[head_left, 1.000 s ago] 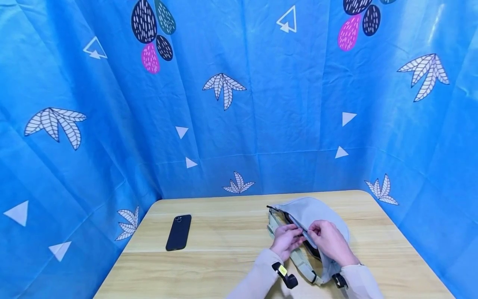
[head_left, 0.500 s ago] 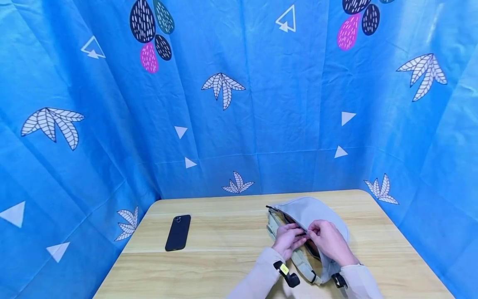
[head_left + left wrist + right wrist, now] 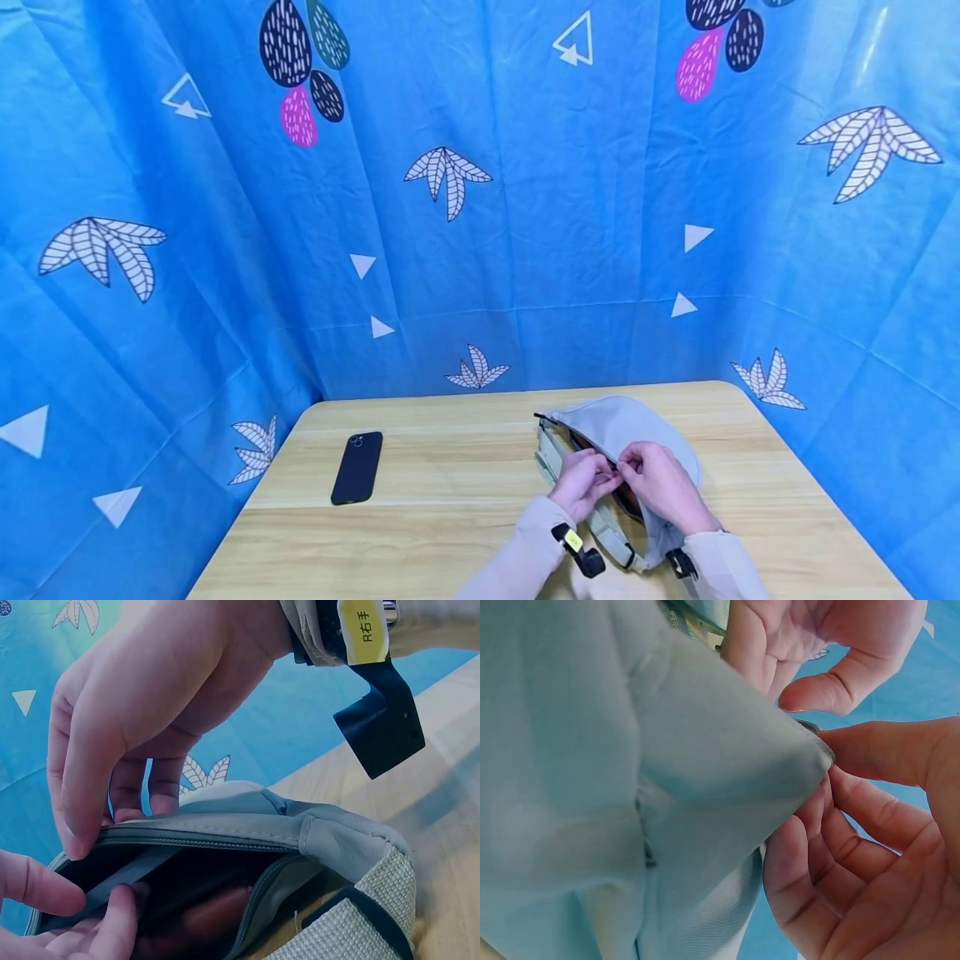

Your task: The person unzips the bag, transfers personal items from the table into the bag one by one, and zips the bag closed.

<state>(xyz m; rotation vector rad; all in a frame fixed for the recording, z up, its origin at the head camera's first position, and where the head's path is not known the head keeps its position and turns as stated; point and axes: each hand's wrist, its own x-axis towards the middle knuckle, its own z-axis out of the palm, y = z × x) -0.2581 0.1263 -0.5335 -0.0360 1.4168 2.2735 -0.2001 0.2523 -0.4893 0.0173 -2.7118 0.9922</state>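
A pale grey waist bag lies on the table with its zipped mouth spread apart. My right hand pinches the mouth's edge between thumb and fingers and lifts it to a point, as the right wrist view shows. My left hand reaches into the mouth; in the left wrist view its thumb and fingertips stand apart beside a grey inner strip. Deeper in the dark inside, a reddish-brown thing shows, blurred. The left hand's far fingers are partly hidden in the bag.
A black phone lies back-up on the left half of the wooden table. The bag's woven strap lies along its near-left side. A blue patterned curtain surrounds the table.
My left hand has moved slightly right and deeper into the bag's mouth, and the grey inner piece by its fingers no longer shows in the head view. My right hand keeps its pinch.
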